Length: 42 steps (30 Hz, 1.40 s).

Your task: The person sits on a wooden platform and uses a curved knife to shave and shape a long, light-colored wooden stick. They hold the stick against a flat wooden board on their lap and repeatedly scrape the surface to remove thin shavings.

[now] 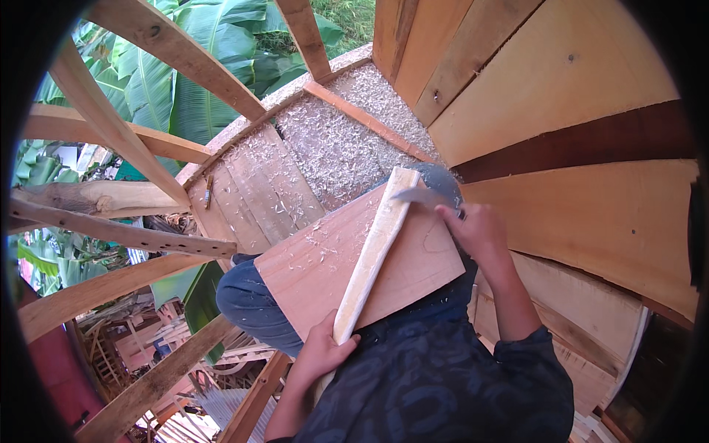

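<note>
The left hand [325,351] grips the lower end of a pale wooden stick [373,255] lying on a board [310,269] across the lap. The right hand [476,232] holds a blade [421,196] at its top; short, shallow strokes away from the body would suit best.

Both hands [325,353] [478,230] in closed grip

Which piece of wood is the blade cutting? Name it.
The pale narrow stick, held by the left hand, lying on the broad reddish board; the right hand holds the blade.
</note>
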Tool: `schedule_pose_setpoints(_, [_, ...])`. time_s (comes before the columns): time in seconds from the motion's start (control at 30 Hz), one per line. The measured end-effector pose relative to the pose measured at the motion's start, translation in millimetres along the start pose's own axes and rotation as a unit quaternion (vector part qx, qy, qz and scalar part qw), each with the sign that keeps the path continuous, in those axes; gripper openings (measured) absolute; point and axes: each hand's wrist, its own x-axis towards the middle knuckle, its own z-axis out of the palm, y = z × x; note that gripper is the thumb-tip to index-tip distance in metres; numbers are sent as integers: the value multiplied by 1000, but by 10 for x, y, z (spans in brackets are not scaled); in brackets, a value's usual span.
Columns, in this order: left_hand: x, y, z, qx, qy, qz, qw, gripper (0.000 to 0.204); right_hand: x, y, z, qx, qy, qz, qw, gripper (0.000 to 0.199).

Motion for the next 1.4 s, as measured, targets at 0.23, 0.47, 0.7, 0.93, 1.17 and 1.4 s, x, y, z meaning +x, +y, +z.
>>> schedule_pose_setpoints(0.23, [15, 117, -12, -20, -48, -67, 996, 46, -177, -74, -202, 25, 20, -30, 999, 66])
schedule_pose_setpoints(0.47, [112, -99, -19, -237, -130, -59, 961, 34, -521, -431, 152, 45, -46, -143, 988, 60])
schedule_pose_setpoints(0.7, [298, -156, -72, -203, -157, -11, 966, 26, -514, -324, 170, 57, -26, -156, 986, 58])
schedule_pose_setpoints(0.93, [301, -98, 23, -164, -135, 36, 977, 20, -489, -292, 144, -56, -26, -147, 987, 76])
schedule_pose_setpoints(1.17, [199, -89, 123, -80, -59, 73, 992, 18, -374, -368, 125, -110, -19, -142, 984, 81])
schedule_pose_setpoints(1.4, [132, -22, 141, -30, -24, 74, 996, 16, -44, -298, -53, -88, 58, -100, 989, 78])
